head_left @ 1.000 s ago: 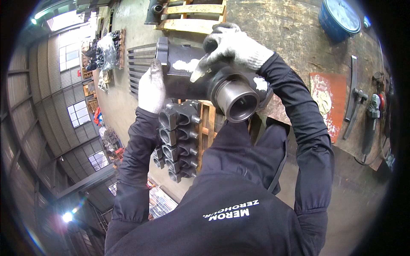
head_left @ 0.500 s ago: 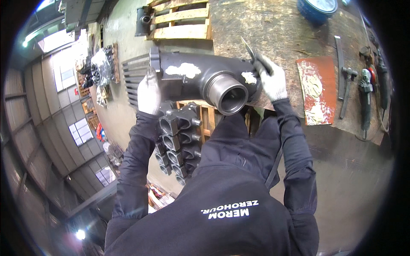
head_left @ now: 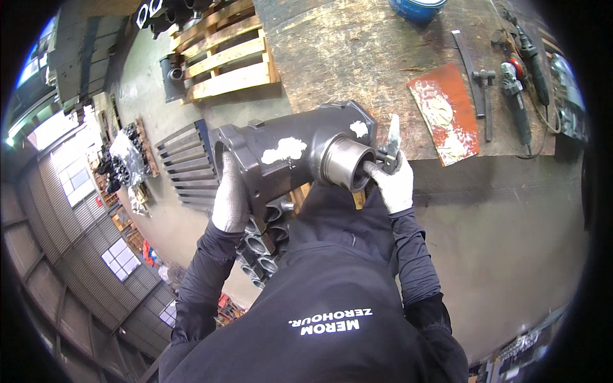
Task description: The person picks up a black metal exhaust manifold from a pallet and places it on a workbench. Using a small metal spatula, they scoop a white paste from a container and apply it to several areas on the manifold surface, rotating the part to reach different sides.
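Observation:
A large black metal casting [head_left: 255,137], tubular with a flanged left end, hangs between my hands at the bench's near edge. Its bare machined neck [head_left: 338,159] points toward me. Two white filler patches mark its upper side. My left hand [head_left: 231,201], in a white glove, grips the left flange with its fingers inside the opening. My gloved right hand [head_left: 394,185] holds a putty knife [head_left: 394,134], blade upward, while a finger hooks into the neck's mouth. Part of the knife's handle is hidden by the hand.
On the wooden bench [head_left: 332,64] lie a red board [head_left: 447,86] smeared with cream paste, a flat metal bar [head_left: 468,73], a hammer [head_left: 486,102] and an angle grinder [head_left: 516,96]. A blue tub [head_left: 418,9] stands behind. Pallets [head_left: 230,75] and more castings [head_left: 260,246] sit on the floor.
The casting has tilted, its right end now higher, and its flange opening shows. My right hand has moved from its right end to the neck's mouth, keeping the knife. The whole view has turned.

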Demonstrator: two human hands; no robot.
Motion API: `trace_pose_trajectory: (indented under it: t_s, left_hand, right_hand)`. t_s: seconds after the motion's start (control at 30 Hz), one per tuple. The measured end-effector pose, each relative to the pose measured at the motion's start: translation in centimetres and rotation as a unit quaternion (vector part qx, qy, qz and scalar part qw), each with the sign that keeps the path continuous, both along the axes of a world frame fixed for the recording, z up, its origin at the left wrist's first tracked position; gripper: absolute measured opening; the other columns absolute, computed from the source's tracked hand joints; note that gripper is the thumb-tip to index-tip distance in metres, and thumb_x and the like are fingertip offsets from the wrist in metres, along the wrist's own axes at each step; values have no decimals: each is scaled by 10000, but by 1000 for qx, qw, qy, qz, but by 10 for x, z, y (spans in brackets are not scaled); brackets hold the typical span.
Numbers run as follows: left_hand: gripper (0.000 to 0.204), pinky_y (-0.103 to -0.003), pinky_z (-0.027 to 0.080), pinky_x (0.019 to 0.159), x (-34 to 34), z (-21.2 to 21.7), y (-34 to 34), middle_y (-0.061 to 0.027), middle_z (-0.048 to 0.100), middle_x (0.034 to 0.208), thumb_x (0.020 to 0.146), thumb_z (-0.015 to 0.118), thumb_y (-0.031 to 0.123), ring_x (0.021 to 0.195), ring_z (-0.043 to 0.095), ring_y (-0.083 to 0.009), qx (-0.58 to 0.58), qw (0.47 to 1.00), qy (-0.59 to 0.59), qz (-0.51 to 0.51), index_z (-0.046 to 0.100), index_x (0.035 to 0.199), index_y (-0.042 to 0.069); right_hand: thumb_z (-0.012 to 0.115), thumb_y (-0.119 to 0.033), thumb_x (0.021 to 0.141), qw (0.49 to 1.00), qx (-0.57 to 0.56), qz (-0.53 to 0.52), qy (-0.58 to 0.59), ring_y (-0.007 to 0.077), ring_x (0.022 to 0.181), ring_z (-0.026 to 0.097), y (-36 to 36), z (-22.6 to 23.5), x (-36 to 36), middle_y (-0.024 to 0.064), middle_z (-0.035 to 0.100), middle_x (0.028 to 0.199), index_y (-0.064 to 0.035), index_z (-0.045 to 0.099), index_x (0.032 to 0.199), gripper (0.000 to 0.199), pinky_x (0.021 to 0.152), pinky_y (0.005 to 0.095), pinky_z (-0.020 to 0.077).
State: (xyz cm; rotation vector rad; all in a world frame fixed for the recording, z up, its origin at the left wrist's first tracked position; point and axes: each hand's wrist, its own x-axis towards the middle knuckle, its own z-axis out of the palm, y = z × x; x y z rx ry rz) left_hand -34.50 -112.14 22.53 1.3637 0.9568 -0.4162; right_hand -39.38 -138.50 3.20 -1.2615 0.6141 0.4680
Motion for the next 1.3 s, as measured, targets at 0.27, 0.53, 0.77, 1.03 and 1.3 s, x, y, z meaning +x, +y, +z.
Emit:
trace_pose_trajectory:
  t_s: [0.27, 0.53, 0.77, 1.03, 1.3]
  left_hand:
    - [443, -338, 584, 870, 35, -31, -10, -104, 719, 1102, 1045, 552, 444, 981, 716, -215, -7, 990, -8, 142, 632, 1211, 41]
    - [284, -332, 574, 698, 54, -36, -12, -91, 671, 924, 998, 621, 365, 795, 686, -212, -24, 983, 16, 183, 618, 1076, 92]
    - [310, -336, 575, 698, 53, -38, 3, -90, 660, 845, 984, 624, 408, 768, 675, -205, 14, 975, -30, 219, 583, 938, 104]
    - [270, -391, 583, 819, 36, -52, 13, -145, 703, 966, 959, 613, 256, 883, 704, -277, -98, 968, -5, 233, 632, 1051, 2]
    - [161, -333, 550, 666, 45, -48, -43, -62, 664, 873, 937, 666, 222, 783, 670, -201, -44, 978, -30, 200, 632, 992, 75]
  right_hand:
    - [793, -38, 745, 985, -168, 35, -17, 178, 853, 699, -2, -15, 8, 103, 740, 942, 28, 655, 1091, 378, 795, 308, 548]
    - [782, -18, 731, 971, -232, 55, -22, 182, 891, 728, -5, -10, 23, 114, 757, 965, 12, 662, 1125, 413, 822, 308, 559]
    - [773, -9, 739, 969, -232, 72, -47, 177, 925, 711, -2, -10, 46, 115, 742, 1018, 18, 642, 1140, 423, 852, 313, 555]
    - [778, -3, 764, 978, -198, 47, -40, 161, 899, 701, -3, -15, 43, 96, 733, 987, 26, 635, 1094, 361, 824, 295, 556]
    - [775, 29, 781, 985, -166, -42, 7, 157, 860, 696, -24, -36, 26, 74, 736, 955, 21, 669, 1063, 302, 799, 302, 562]
